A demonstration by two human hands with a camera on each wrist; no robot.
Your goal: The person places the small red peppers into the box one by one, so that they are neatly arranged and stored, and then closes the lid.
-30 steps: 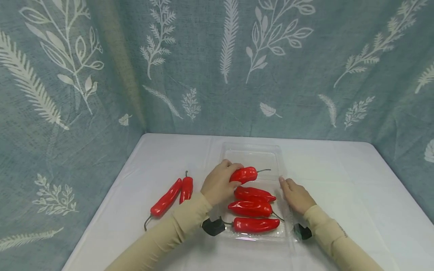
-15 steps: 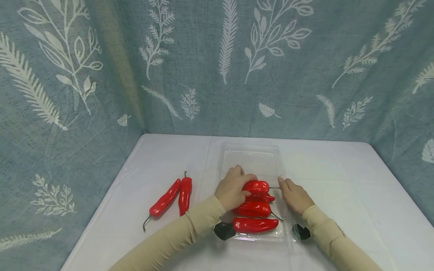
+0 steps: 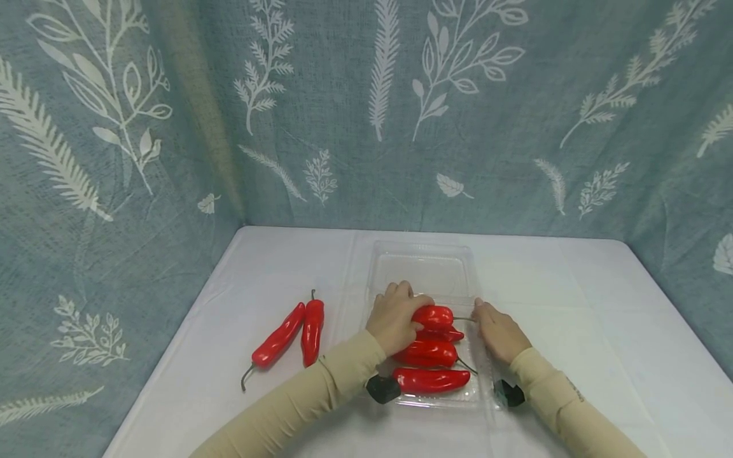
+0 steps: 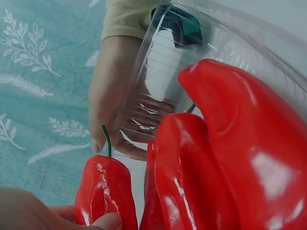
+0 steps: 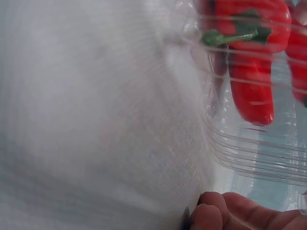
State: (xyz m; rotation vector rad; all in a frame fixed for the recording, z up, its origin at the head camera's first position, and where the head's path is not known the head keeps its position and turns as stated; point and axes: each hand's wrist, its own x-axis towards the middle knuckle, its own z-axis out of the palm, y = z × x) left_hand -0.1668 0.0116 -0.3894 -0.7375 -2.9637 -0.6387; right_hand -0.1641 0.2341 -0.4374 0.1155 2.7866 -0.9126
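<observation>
Pepper point(image 3: 433, 315) pinched in left grip point(image 3: 396, 321) has moved nearer three others point(image 3: 428, 352); right grip point(image 3: 501, 331), state unclear.

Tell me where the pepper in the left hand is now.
In the head view, right of centre, the red chili pepper pinched by the left hand is near the clamshell's clear lid, just beyond three other peppers.

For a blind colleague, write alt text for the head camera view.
A person's left hand holds a red pepper at an open clear container with three more peppers inside; the right hand is at its right edge. Two peppers lie on the table at left.
</observation>
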